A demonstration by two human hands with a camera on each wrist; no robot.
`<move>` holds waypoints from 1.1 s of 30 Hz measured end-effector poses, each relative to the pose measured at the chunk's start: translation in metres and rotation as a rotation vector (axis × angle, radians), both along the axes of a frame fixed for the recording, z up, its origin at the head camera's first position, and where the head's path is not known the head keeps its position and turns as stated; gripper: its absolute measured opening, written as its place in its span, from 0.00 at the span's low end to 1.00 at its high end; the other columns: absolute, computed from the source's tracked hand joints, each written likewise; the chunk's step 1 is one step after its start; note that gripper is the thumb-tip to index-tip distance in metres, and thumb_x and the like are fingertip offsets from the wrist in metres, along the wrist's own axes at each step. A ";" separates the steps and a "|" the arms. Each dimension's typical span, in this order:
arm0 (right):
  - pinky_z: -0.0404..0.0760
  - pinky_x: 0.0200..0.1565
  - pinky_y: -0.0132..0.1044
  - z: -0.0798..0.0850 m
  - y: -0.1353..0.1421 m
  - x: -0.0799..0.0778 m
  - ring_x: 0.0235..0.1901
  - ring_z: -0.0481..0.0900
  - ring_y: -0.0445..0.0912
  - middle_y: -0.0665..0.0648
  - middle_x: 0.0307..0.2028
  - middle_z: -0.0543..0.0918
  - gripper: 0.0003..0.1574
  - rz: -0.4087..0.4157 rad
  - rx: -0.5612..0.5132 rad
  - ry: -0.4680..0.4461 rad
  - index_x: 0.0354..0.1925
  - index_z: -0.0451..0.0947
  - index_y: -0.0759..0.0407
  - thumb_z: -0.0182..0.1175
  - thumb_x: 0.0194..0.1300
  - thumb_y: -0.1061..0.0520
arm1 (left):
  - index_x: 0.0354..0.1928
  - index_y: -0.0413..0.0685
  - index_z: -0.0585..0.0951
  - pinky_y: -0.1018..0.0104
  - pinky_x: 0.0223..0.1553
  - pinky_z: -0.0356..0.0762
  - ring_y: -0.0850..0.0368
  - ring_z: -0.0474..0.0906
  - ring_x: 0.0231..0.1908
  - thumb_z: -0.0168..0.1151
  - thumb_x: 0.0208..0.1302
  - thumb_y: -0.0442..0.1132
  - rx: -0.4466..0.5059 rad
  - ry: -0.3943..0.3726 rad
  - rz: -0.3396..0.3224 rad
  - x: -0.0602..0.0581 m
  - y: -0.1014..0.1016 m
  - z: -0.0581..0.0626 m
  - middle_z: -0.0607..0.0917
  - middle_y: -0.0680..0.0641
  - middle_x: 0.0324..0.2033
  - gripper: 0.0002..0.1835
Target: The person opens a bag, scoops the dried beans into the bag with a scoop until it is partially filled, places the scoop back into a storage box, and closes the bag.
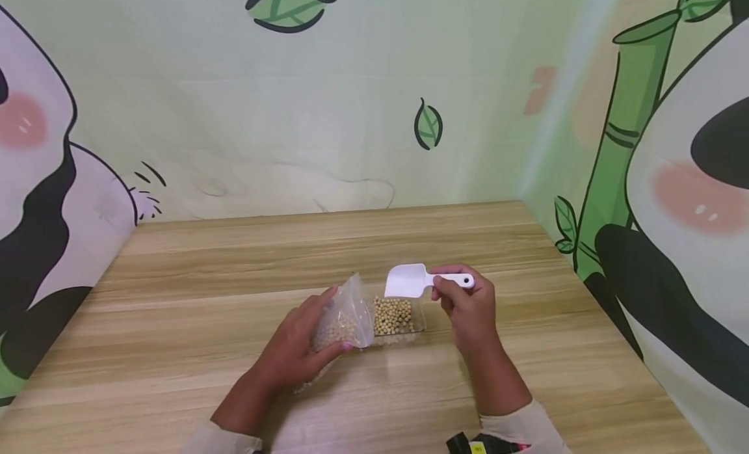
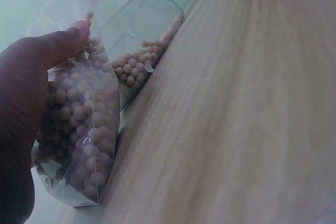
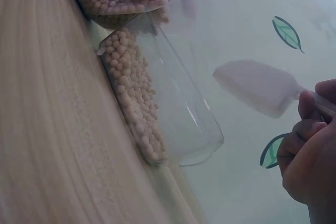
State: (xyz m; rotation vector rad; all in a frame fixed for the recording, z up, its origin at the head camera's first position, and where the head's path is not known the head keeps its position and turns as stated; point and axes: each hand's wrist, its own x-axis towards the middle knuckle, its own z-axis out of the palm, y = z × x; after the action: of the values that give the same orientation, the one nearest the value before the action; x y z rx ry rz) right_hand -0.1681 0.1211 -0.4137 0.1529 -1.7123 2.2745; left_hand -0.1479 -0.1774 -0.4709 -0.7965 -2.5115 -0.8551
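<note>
My left hand grips a clear plastic bag of round, pale beige beans, thumb on the near side. The bag's mouth leans over the left edge of a clear plastic box. Similar beans lie in the bottom of that box, which stands on the table. Above the box's far side, my right hand pinches a white scoop by its handle, the blade pointing left. In the right wrist view the scoop's blade is apart from the box and carries no visible beans.
The wooden table runs back to a pale green wall printed with leaves and pandas. A dark wrist strap shows at the right sleeve.
</note>
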 end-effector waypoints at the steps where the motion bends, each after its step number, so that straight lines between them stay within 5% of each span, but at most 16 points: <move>1: 0.62 0.22 0.27 -0.001 0.000 0.000 0.19 0.74 0.38 0.49 0.21 0.83 0.11 -0.025 0.054 0.004 0.35 0.87 0.70 0.59 0.67 0.77 | 0.83 0.45 0.66 0.47 0.55 0.81 0.50 0.84 0.56 0.81 0.62 0.51 0.001 -0.001 0.001 0.000 0.000 0.000 0.85 0.42 0.64 0.52; 5: 0.77 0.29 0.28 -0.004 -0.003 0.002 0.24 0.78 0.38 0.56 0.28 0.87 0.06 -0.097 0.333 0.048 0.38 0.87 0.74 0.63 0.65 0.76 | 0.83 0.43 0.66 0.47 0.55 0.81 0.49 0.84 0.56 0.81 0.61 0.51 0.002 0.004 -0.003 0.000 0.000 0.001 0.85 0.41 0.64 0.52; 9: 0.74 0.27 0.30 -0.008 -0.005 0.004 0.22 0.74 0.37 0.64 0.29 0.88 0.07 -0.107 0.530 0.105 0.36 0.88 0.68 0.64 0.64 0.73 | 0.83 0.43 0.66 0.47 0.54 0.81 0.50 0.84 0.56 0.82 0.61 0.51 -0.004 0.014 -0.007 0.000 0.000 0.002 0.86 0.41 0.63 0.53; 21: 0.69 0.26 0.31 -0.016 -0.008 0.004 0.22 0.67 0.34 0.50 0.21 0.82 0.06 -0.110 1.052 0.438 0.31 0.84 0.59 0.60 0.58 0.65 | 0.84 0.46 0.65 0.45 0.55 0.82 0.49 0.84 0.57 0.80 0.63 0.51 -0.006 -0.016 -0.002 0.001 0.000 0.002 0.85 0.41 0.66 0.52; 25: 0.69 0.25 0.31 -0.013 -0.009 0.005 0.21 0.67 0.34 0.49 0.20 0.80 0.06 -0.064 1.037 0.361 0.30 0.83 0.58 0.59 0.59 0.64 | 0.84 0.46 0.64 0.47 0.54 0.82 0.50 0.84 0.56 0.80 0.63 0.51 -0.010 -0.020 -0.001 0.001 0.000 0.002 0.85 0.42 0.66 0.52; 33: 0.68 0.24 0.32 -0.006 -0.007 0.003 0.19 0.69 0.37 0.51 0.20 0.80 0.08 -0.010 0.849 0.000 0.32 0.85 0.59 0.59 0.62 0.65 | 0.84 0.46 0.64 0.45 0.56 0.82 0.49 0.84 0.58 0.81 0.62 0.51 -0.005 -0.017 -0.005 0.001 -0.001 0.002 0.84 0.41 0.66 0.52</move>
State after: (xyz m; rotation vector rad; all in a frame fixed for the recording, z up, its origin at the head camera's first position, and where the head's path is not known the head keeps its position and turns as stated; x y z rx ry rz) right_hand -0.1651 0.1144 -0.4198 0.3082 -2.5418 1.3895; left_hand -0.1471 -0.1780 -0.4686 -0.8009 -2.5284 -0.8615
